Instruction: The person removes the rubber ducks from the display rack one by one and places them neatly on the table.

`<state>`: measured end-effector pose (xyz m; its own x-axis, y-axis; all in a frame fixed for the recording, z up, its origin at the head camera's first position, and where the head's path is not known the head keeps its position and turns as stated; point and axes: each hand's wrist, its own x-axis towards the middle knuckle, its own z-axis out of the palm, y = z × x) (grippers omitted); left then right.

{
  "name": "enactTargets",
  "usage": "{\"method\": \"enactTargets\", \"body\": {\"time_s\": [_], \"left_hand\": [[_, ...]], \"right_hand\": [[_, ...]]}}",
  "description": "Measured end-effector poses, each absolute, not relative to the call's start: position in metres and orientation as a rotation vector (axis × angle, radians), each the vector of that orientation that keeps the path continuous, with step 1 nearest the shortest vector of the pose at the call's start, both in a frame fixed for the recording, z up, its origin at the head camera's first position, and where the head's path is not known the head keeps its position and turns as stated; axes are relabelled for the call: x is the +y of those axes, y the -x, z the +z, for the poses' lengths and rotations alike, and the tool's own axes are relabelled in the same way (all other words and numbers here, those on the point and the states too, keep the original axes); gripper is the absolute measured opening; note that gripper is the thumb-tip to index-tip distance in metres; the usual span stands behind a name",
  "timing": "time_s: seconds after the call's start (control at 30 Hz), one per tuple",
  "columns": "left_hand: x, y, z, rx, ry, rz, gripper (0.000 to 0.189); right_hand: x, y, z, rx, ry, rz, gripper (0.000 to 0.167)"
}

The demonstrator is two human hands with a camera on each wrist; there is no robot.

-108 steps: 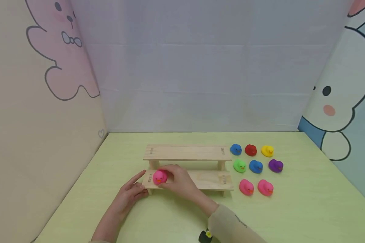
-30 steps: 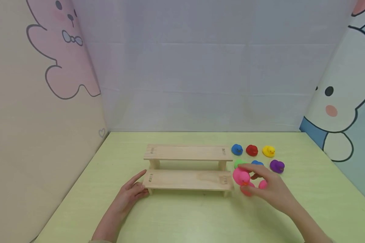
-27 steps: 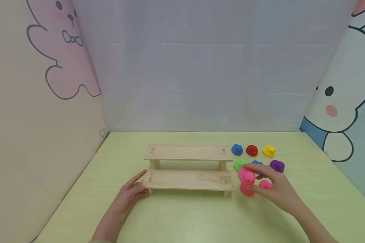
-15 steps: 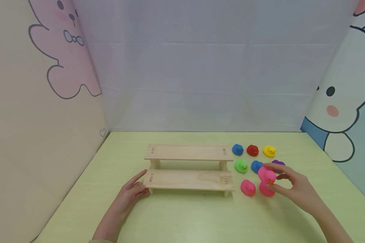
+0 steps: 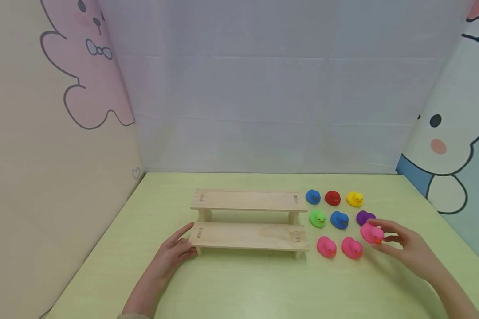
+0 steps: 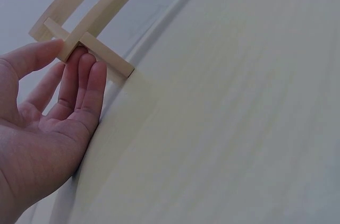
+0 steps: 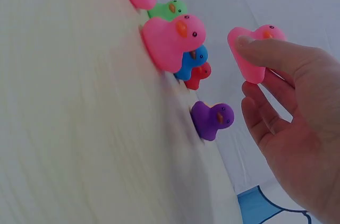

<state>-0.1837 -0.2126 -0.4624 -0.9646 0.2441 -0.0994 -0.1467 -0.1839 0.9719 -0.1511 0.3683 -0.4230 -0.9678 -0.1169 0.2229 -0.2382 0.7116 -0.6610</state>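
My right hand (image 5: 411,250) pinches a pink rubber duck (image 5: 371,233) between thumb and fingers. In the right wrist view the held duck (image 7: 249,54) is raised off the tabletop, beside a purple duck (image 7: 211,120). Two more pink ducks (image 5: 326,247) sit on the table left of this hand. My left hand (image 5: 165,259) holds the left end of a two-tier wooden shelf (image 5: 247,235), at its lower board. In the left wrist view the thumb touches the board's end (image 6: 71,49) and curled fingers (image 6: 95,83) reach under it.
Right of the shelf, green (image 5: 317,218), blue (image 5: 339,219) and purple ducks form a middle row. Behind them sit blue (image 5: 313,196), red (image 5: 332,198) and yellow (image 5: 355,199) ducks. A white sheet (image 5: 239,115) hangs behind the table (image 5: 239,288).
My right hand has carried the pink duck from the lower shelf board to the right, past the two other pink ducks. My left hand has stayed at the shelf's left end.
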Motion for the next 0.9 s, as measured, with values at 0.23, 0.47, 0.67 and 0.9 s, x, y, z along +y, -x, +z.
{"method": "enactTargets", "body": {"time_s": [0.23, 0.47, 0.67, 0.9], "left_hand": [[-0.214, 0.185, -0.464, 1.812, -0.164, 2.223, 0.063], [-0.213, 0.185, -0.462, 1.815, -0.159, 2.221, 0.063], [-0.213, 0.185, -0.461, 1.813, -0.141, 2.224, 0.063], [-0.213, 0.184, -0.461, 1.811, -0.142, 2.230, 0.062]], "right_hand": [[0.385, 0.153, -0.435, -2.827, -0.251, 1.181, 0.054], [0.397, 0.153, -0.443, -2.946, -0.207, 1.185, 0.057], [0.403, 0.155, -0.449, -2.999, -0.207, 1.180, 0.058], [0.413, 0.160, -0.454, -3.035, -0.248, 1.254, 0.061]]}}
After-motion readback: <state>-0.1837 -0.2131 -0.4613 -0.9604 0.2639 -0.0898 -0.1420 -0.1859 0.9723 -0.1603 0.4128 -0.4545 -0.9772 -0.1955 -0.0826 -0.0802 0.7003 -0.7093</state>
